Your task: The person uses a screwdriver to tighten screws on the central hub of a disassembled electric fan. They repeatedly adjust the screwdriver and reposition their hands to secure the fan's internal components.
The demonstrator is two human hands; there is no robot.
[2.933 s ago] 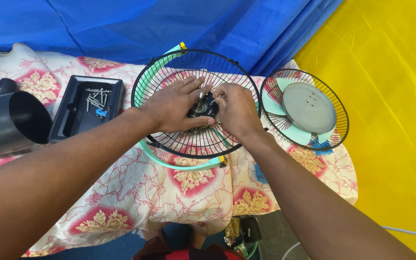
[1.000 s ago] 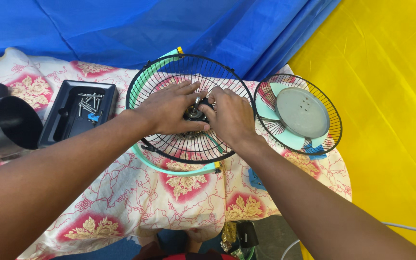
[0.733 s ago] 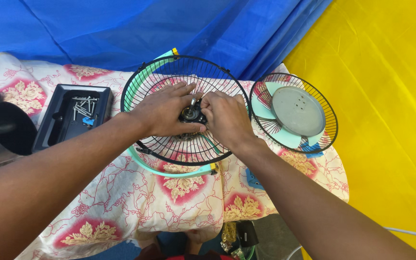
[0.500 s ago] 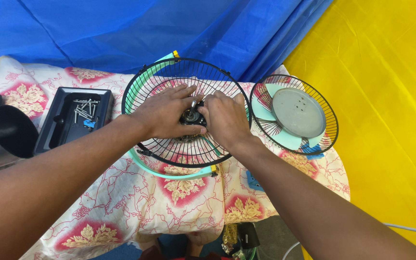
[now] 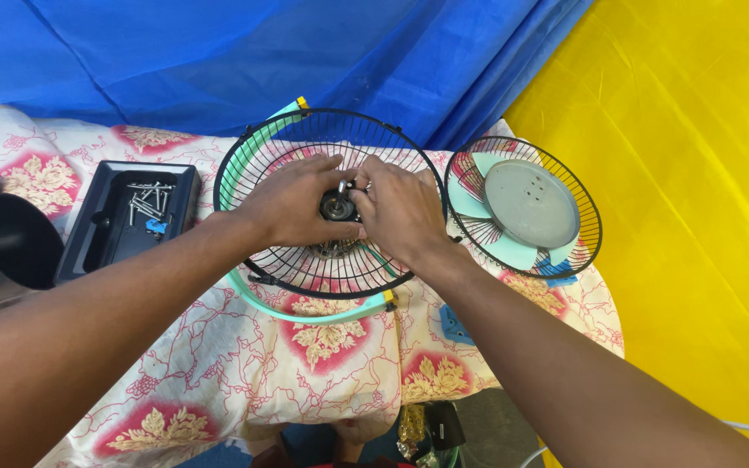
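A round black wire fan guard with a mint-green rim lies on the flowered tablecloth. At its centre sits a small dark round hub. My left hand curls around the hub from the left, fingers pressed on it. From the right, my right hand meets it, fingertips pinching the same hub. The hub's lower part is hidden by my fingers.
A second black wire guard with a grey centre disc lies to the right. A black tray holding several screws sits to the left, a dark cylinder beyond it. Blue tarp behind, yellow tarp at right. The table's edge runs below.
Both hands have stayed on the hub with small finger shifts. The view has drifted a little; the guard and tray sit slightly lower and left than before.
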